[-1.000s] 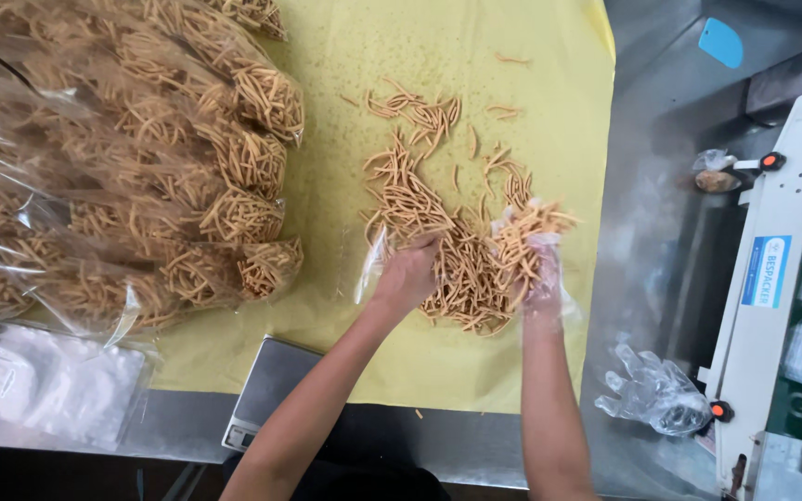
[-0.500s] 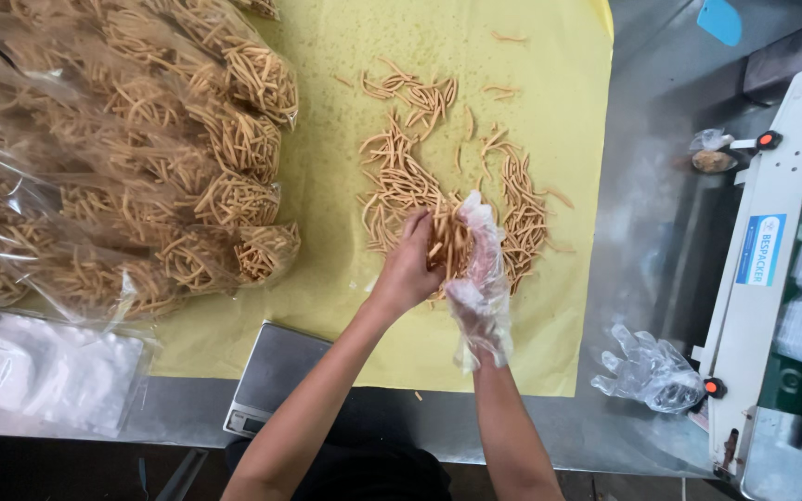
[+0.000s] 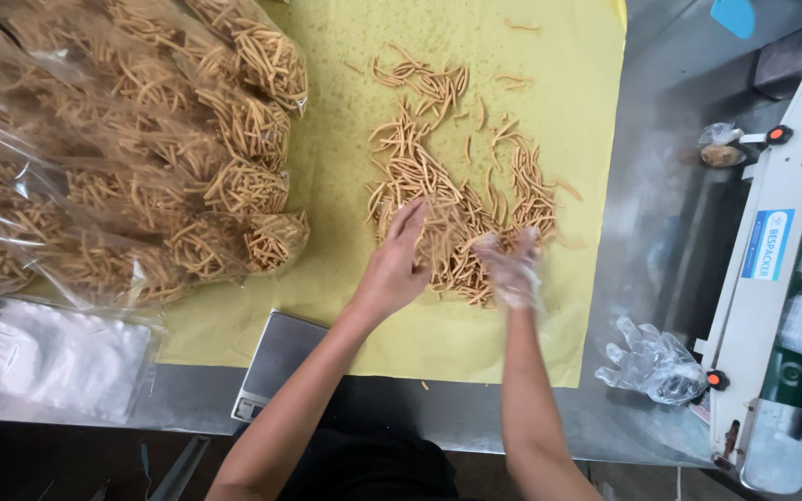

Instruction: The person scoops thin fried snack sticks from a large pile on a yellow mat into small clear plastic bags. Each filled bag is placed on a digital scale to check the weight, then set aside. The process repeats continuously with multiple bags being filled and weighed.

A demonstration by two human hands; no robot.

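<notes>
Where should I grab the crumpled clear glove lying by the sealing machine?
Pinch the glove at its upturned fingers on the left, coming from above. It lies loose and crumpled on the steel table, nothing on top, and the sealing machine crowds its right side.

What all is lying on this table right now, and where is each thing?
loose snack sticks: one scattered heap, golden-brown, middle of the yellow sheet
yellow sheet: one, covering the tabletop
filled bags: a pile, too overlapped to count, clear with golden sticks, left side
empty bags: one stack, clear, lower left corner
scale: one, grey, front edge, partly under the sheet
crumpled plastic glove: one, clear, lower right
sealing machine: one, white, right edge
left hand: bare, on the heap
right hand: in a clear plastic cover, on the heap
</notes>
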